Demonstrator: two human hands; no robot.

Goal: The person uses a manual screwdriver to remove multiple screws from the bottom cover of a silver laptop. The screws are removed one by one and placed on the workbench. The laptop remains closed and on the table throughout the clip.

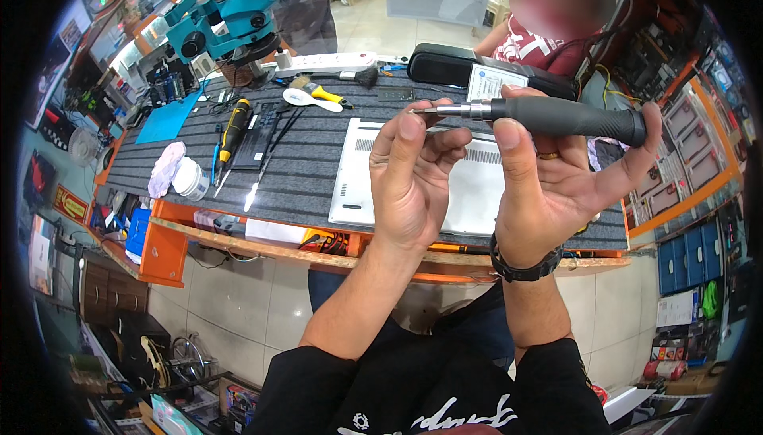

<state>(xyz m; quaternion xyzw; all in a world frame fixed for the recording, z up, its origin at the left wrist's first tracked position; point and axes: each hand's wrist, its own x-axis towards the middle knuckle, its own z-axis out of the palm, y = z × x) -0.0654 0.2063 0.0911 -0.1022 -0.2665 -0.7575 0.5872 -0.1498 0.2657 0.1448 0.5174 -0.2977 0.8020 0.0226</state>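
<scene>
Raised above the workbench is a screwdriver point(568, 119) with a thick dark grey handle and a silver shaft, lying nearly level with its tip to the left. My right hand point(544, 189) grips the handle between thumb and fingers, and the little finger rests by its end. With thumb and index finger, my left hand point(409, 177) pinches the bit's tip; whether a small screw sits there is too tiny to make out. Beneath both hands, a silver laptop point(362, 189) lies bottom side up, partly covered from view by them.
On the left of the ribbed grey mat point(298, 189) are a yellow-black screwdriver point(235, 129), a white tub point(191, 179), tweezers and brushes. A teal microscope point(230, 22) and a power strip point(330, 62) stand behind. Across the bench sits a person in red point(532, 46).
</scene>
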